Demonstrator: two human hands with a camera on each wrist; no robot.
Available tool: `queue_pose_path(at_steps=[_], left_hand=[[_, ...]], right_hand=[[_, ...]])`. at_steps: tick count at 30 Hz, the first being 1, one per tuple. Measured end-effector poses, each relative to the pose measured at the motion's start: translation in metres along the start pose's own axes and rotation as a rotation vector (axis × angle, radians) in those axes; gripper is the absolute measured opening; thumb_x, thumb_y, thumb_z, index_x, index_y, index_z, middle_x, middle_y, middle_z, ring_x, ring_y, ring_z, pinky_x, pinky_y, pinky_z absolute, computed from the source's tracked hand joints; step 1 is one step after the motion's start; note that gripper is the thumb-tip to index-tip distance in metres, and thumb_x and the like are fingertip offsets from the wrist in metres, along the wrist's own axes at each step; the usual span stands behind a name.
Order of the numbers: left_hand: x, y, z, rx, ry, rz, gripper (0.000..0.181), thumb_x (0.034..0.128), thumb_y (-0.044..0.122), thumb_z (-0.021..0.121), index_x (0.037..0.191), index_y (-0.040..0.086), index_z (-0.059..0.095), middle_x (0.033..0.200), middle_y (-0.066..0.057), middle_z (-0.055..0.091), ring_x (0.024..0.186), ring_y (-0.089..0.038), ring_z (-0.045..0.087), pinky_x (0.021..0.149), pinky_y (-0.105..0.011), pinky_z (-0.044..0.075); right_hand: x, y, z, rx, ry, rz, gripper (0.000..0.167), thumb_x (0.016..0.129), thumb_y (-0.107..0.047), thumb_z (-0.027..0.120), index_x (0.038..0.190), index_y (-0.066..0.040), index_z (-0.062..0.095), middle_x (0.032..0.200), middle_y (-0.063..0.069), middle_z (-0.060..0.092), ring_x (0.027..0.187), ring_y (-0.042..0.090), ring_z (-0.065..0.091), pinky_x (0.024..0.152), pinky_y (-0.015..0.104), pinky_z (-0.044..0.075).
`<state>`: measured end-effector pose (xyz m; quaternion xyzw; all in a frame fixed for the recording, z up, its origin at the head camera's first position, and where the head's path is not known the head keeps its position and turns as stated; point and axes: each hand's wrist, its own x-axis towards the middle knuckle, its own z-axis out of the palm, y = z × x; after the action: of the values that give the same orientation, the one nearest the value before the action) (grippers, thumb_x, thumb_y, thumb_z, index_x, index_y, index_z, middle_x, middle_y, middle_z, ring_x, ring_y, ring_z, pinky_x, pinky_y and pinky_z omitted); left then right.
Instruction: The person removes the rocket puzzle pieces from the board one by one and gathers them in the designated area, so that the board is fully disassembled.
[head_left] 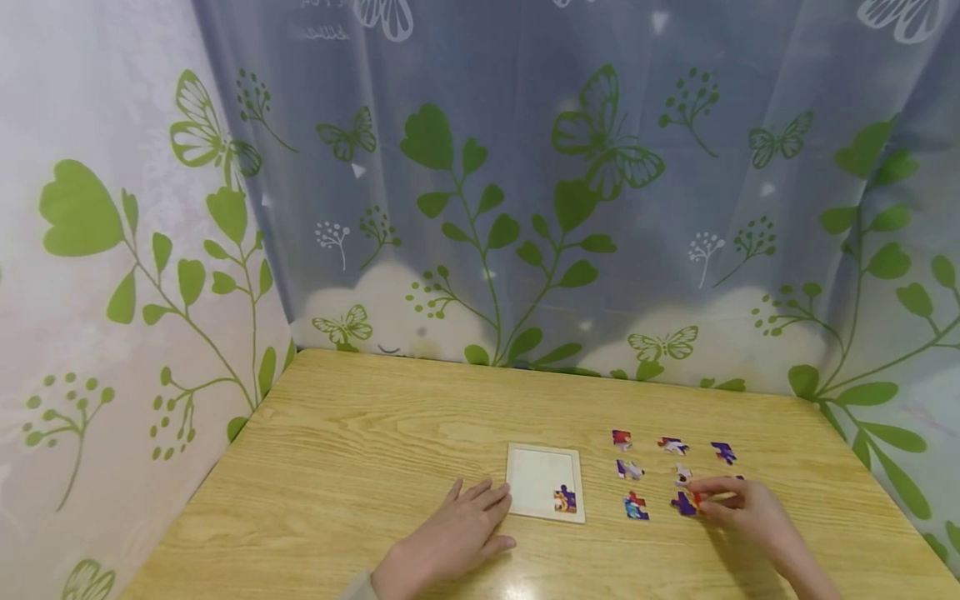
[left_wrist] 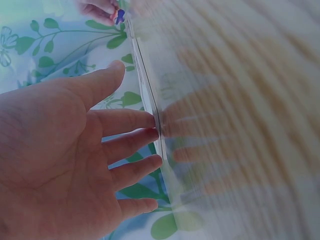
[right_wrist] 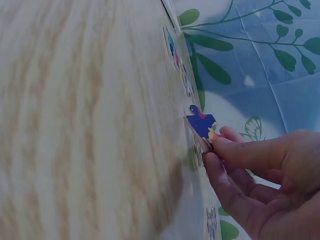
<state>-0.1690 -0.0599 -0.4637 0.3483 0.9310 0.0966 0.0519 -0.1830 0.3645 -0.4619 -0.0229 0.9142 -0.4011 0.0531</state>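
My right hand (head_left: 742, 510) pinches a jigsaw piece (right_wrist: 201, 124), blue with some red and yellow, between thumb and fingers. The piece is tilted and its near end is lifted at the tabletop. On the left, my left hand (head_left: 459, 533) lies with fingers spread, its fingertips at the left edge of the square puzzle tray (head_left: 525, 507). In the left wrist view the palm and straight fingers (left_wrist: 131, 142) show, holding nothing. One purple and orange piece (head_left: 566, 499) sits in the tray's lower right corner.
Right of the tray, several loose pieces lie in rough rows, among them a red and blue one (head_left: 636, 505), a red one (head_left: 622, 440) and a purple one (head_left: 723, 452). The wooden table (head_left: 360, 450) meets a patterned curtain (head_left: 510, 250) at its back edge.
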Motion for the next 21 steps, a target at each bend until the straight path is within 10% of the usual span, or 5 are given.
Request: queue_pose_path(at_steps=[21], left_hand=[[0.0003, 0.0004, 0.0017, 0.016, 0.006, -0.009, 0.061, 0.103, 0.049, 0.051, 0.149, 0.009, 0.051, 0.158, -0.004, 0.044, 0.147, -0.03, 0.038, 0.117, -0.06, 0.031]], right_hand=[[0.002, 0.0098, -0.0007, -0.102, -0.046, -0.002, 0.025, 0.09, -0.005, 0.075, 0.113, 0.005, 0.073, 0.108, 0.02, 0.074, 0.086, 0.015, 0.071, 0.067, 0.022, 0.053]])
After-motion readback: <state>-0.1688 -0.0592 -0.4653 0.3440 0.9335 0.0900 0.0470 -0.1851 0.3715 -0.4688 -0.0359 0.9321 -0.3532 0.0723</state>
